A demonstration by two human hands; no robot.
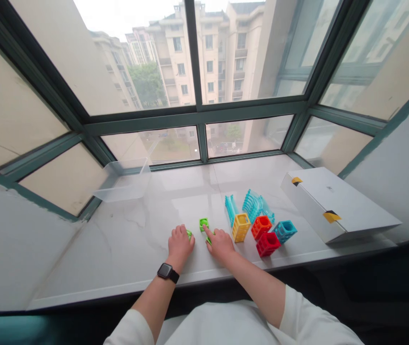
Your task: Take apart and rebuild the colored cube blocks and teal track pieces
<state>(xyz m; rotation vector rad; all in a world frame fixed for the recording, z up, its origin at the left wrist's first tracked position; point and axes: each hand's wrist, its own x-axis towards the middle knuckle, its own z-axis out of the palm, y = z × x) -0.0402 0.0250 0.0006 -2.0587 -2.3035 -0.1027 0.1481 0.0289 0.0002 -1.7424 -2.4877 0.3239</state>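
On the white marbled sill, my left hand (180, 243) curls over a small green plastic piece (189, 234), most of it hidden by the fingers. A square green toy block (203, 222) stands just ahead, between the hands. The index finger of my right hand (221, 244) reaches out to this block's near side. Under the same hand, a second green piece (209, 237) is pinched by the thumb and fingers, its shape partly covered. Close to the right hand stands a tall yellow block (241, 228).
Right of the yellow block are an orange block (261, 227), a red block (268, 244) and a blue block (285, 231). Behind them lie clear turquoise track pieces (253, 205). A translucent bin (123, 191) sits back left; a large white box (341, 201) lies at right. Windows (199, 117) border the sill.
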